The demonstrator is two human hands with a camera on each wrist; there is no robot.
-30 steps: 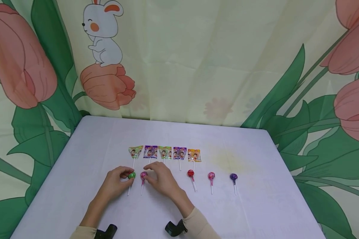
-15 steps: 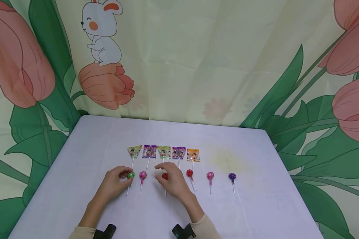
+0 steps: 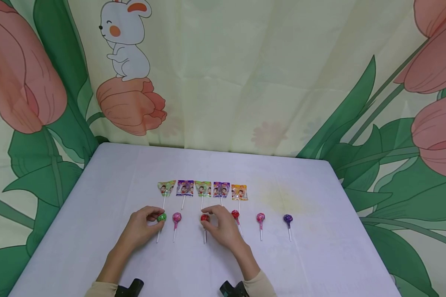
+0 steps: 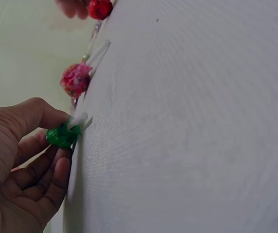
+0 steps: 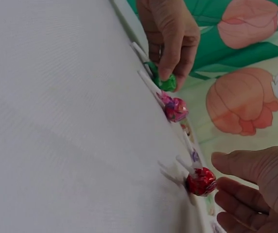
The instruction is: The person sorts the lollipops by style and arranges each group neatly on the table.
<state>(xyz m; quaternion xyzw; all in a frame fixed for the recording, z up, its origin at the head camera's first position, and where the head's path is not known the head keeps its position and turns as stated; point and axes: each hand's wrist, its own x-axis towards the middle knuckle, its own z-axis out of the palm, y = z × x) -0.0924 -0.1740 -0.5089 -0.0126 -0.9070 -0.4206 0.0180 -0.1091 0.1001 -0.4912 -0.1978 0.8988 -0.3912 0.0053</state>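
In the head view my left hand pinches a green-wrapped lollipop by its round head, thumb on one side and fingers on the other; its stick points toward me. A pink lollipop lies just to the right of it. Further right, my right hand is at a red lollipop. Its thumb and fingers are spread close beside the candy's head, and a gap shows at the thumb in the right wrist view. Behind my right fingers lies a second red lollipop, partly overlapped by the hand.
Another pink lollipop and a purple lollipop continue the row to the right. Behind it runs a line of flat-wrapped lollipops, among them a purple packet and an orange packet. A white cloth covers the table; a printed curtain hangs behind.
My right hand has left the pink lollipop and moved right to the red one, which its fingers hid a second ago. My left hand keeps its hold on the green lollipop.
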